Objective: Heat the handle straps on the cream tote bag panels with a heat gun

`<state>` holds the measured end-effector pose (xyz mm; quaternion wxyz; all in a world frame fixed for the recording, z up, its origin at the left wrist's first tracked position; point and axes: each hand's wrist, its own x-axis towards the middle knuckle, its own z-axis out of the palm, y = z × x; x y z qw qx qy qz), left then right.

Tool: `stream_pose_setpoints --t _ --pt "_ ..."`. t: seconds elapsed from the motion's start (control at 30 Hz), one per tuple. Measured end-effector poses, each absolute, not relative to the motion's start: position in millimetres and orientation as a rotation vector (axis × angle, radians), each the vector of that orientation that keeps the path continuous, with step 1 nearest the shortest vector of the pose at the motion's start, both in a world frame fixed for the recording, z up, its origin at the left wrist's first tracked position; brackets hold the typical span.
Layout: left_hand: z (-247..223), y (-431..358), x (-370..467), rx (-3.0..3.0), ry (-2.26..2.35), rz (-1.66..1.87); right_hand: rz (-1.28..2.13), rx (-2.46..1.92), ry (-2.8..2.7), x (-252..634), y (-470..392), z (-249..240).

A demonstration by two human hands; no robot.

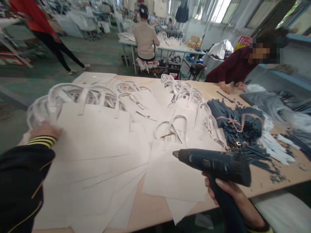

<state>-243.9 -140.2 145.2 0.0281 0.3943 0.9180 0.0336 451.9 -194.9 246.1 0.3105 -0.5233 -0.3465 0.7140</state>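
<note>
My right hand [228, 187] is wrapped round the handle of a black heat gun [213, 161], whose narrow nozzle points left. Below that nozzle lies a white bag panel [175, 168] with looped handles at its upper edge. At the left, my left hand [46, 129] touches the side of a fanned stack of white bag panels [97, 136], near their looped white handles [70, 90]. Its fingers are blurred by motion, so their grip does not show.
More white panels with straps and small metal buckles [138, 103] cover the table's middle. On the right lie tied bundles of dark grey strips [238, 119] and plastic bags [262, 100]. A co-worker in a maroon top [230, 66] leans over the far right edge.
</note>
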Motion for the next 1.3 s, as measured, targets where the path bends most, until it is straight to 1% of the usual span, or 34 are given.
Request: stream_pose_setpoints --t 0.07,0.13,0.23,0.33,0.4,0.47,0.57,0.67,0.73,0.97,1.17,1.3 --pt "125.9 -149.5 -212.1 1.112 2.868 0.193 1.913 -1.294 -0.993 418.4 -170.3 238.7" --pt "113.0 -155.7 -185.4 1.183 2.797 0.358 1.935 -1.209 -1.036 388.9 -148.9 230.4" --pt "106.4 -160.6 -165.1 1.153 2.904 0.480 1.925 -1.174 -1.124 356.0 -125.6 219.9" --pt "107.9 -160.6 -136.2 1.396 2.965 0.594 1.885 -1.196 -1.192 338.9 -115.3 214.8" --pt "105.2 -160.7 -93.5 1.630 2.818 0.615 1.902 -1.199 -1.209 338.2 -115.6 215.1" --pt "94.3 -164.0 -32.4 1.745 2.543 0.555 1.902 -1.212 -1.221 347.1 -120.2 218.5" --pt "65.9 -176.1 68.6 1.704 2.141 0.405 1.795 -1.303 -1.236 375.0 -129.5 227.8" --pt "42.9 -187.7 143.3 1.618 2.084 0.170 1.684 -1.441 -1.223 409.8 -136.0 236.8" --pt "37.0 -188.0 169.7 1.617 2.129 0.069 1.643 -1.501 -1.199 431.6 -137.9 239.9" --pt "37.5 -167.2 184.9 1.582 2.100 -0.059 1.360 -1.675 -1.079 489.0 -143.7 240.4" --pt "28.2 -172.9 181.7 1.616 2.114 0.040 1.435 -1.629 -1.071 503.0 -137.8 241.0" --pt "24.0 -173.3 176.7 1.488 2.089 0.025 1.377 -1.651 -1.077 504.1 -125.0 235.3"
